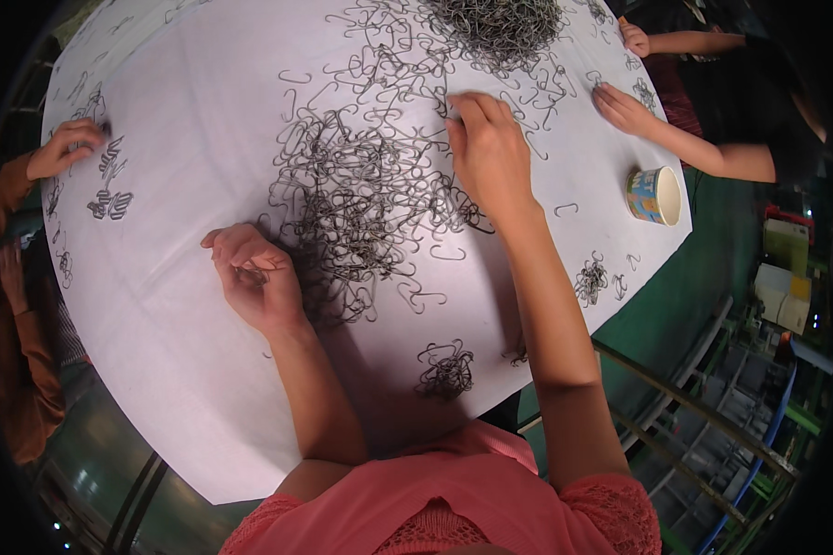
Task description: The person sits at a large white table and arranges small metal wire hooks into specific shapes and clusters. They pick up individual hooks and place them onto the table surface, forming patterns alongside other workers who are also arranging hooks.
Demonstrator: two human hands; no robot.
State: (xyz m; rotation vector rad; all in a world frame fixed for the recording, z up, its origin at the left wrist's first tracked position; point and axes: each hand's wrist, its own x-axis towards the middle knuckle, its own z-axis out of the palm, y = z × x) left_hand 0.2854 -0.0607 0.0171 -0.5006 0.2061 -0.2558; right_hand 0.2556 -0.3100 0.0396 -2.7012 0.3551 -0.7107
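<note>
A broad pile of dark metal S-hooks lies loosely tangled in the middle of the white-covered table. At its left edge my left hand is turned partly palm up, fingers curled round a few thin hooks that show in the palm. Over the right side of the pile hovers my right hand, its fingers bent and the thumb a little apart from the index finger. No hook is visible between them; the undersides of those fingers are hidden. A small clump of hooks sits near the table edge close to my body.
A denser heap of hooks stands at the far side. A paper cup lies near the right edge, beside another small hook clump. Other people's hands work at the left and right, with sorted hooks at the left.
</note>
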